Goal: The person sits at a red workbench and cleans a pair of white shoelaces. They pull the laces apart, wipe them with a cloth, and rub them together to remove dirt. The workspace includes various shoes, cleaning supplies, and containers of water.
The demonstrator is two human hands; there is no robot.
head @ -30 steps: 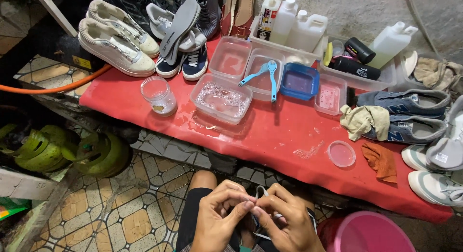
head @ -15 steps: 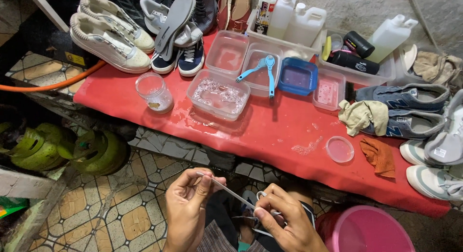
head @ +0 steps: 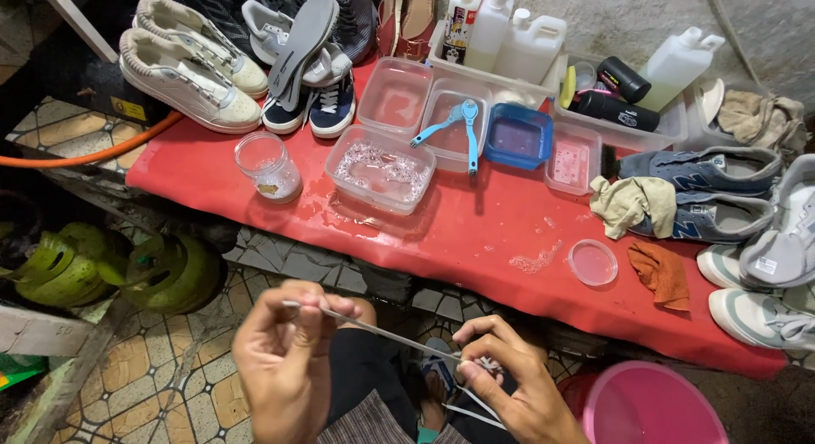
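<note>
Bare red table [head: 509, 232] mid-front, shoes [head: 191, 66] & tubs [head: 382, 168] crowd rear

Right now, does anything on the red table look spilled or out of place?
Yes. Foamy water is spilled on the red table beside the small round lid, with a wet patch around the clear tub. A loose insole lies tilted across the sneakers.

Bright, even light; wet glare on the red table [head: 475, 240]; floor at left dim; edges bend wide-angle.

Red-covered bench [head: 475, 240] here, loaded: white sneakers [head: 187, 62], clear tubs [head: 380, 168], a jar [head: 268, 165], bottles [head: 509, 36], rags [head: 632, 202].
</note>
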